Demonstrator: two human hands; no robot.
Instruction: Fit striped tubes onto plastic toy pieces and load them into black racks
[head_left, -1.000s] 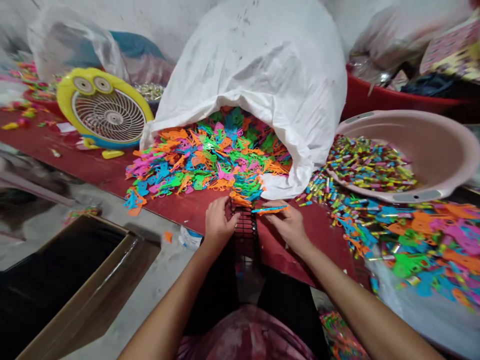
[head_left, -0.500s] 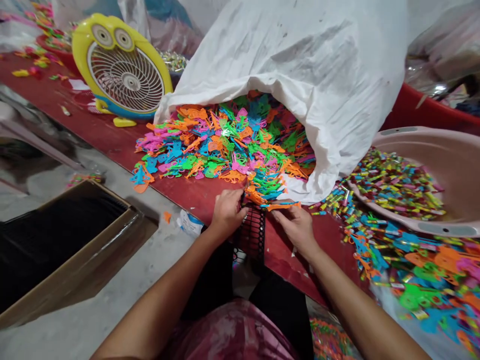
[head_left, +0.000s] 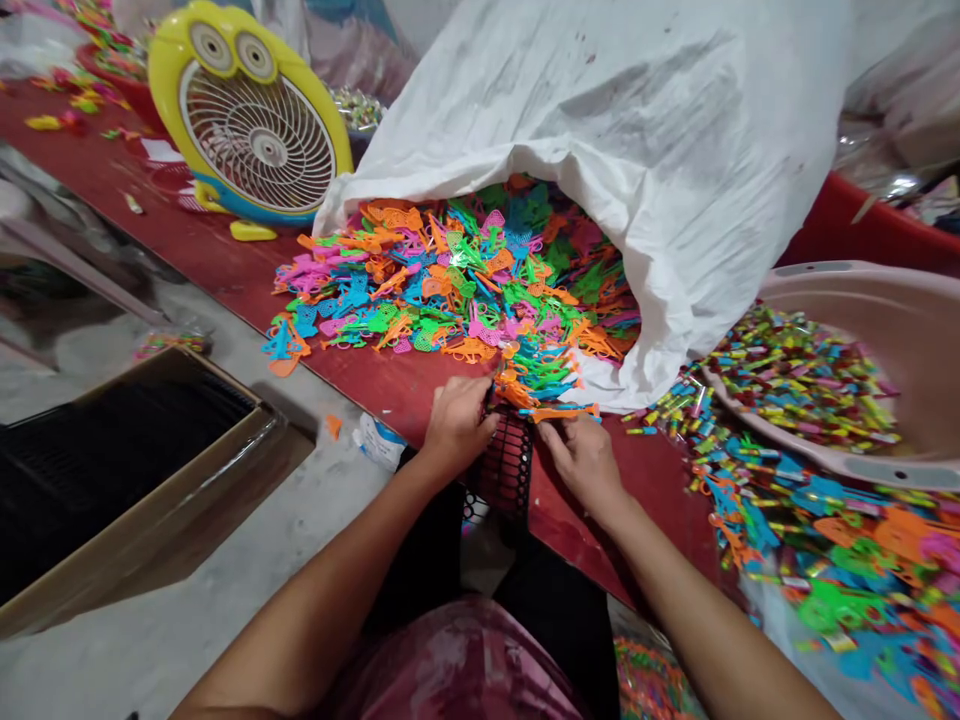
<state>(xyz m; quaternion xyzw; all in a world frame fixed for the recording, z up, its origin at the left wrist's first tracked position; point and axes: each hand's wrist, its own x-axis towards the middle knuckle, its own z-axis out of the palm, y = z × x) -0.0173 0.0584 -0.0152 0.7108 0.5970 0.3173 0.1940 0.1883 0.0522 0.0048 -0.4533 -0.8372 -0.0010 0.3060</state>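
My left hand (head_left: 456, 425) is closed at the upper left edge of a black perforated plastic strip (head_left: 510, 465), which hangs over the table edge. A row of small orange, green and blue plastic toy pieces (head_left: 546, 368) sits at the strip's upper end. My right hand (head_left: 585, 458) pinches a slim orange and blue plastic piece (head_left: 562, 411) lying across the strip's right side; its fingertips are partly hidden. Just beyond both hands, a heap of similar colourful pieces (head_left: 420, 285) spills from the mouth of a large white sack (head_left: 600, 90).
A yellow and blue fan (head_left: 266, 145) stands on the red table (head_left: 225, 270) at the left. To the right, a pink basin (head_left: 922, 370) holds small wrapped tubes, with more pieces piled beneath it. A cardboard box (head_left: 202, 490) of black items is on the floor.
The view has shifted slightly. My right hand has drawn its fingers in more tightly around the orange and blue piece; my left hand stays on the strip.
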